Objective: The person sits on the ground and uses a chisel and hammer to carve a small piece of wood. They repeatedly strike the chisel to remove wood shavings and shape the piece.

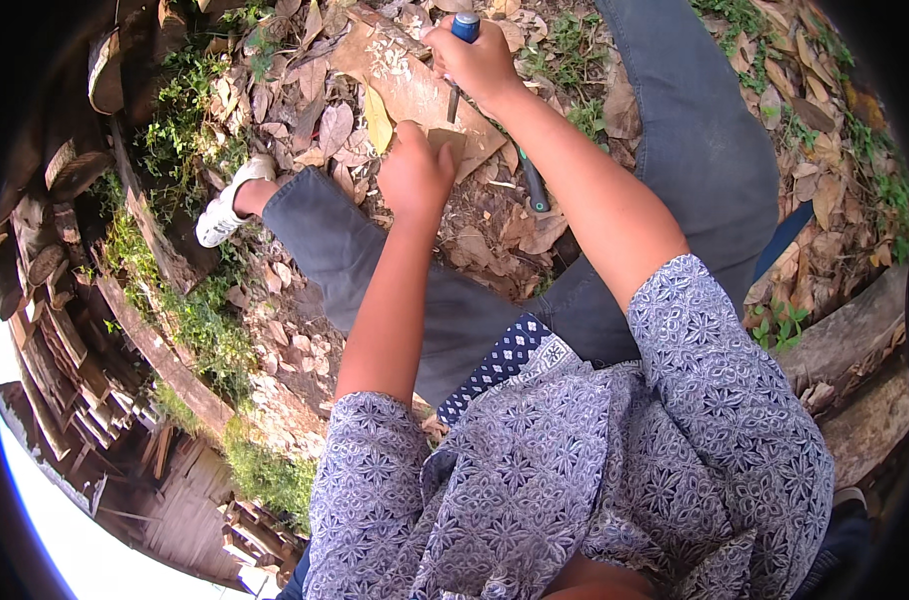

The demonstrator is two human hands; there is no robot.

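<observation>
Leafy ground (pixel 490 208) is carrying the lot: dry brown leaves (pixel 337 128) are littering it, a flat wooden board (pixel 412 88) is lying around 12 o'clock with pale shavings (pixel 388 60) sitting on top, and some dark-handled tool (pixel 535 185) is chilling near 1 o'clock.

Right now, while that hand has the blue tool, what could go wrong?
The blue-handled tool in the right hand points down toward the left hand, so a slip might hurt that bare hand. The small wood piece could also skid, perhaps, on the board, which has loose shavings on it.
</observation>
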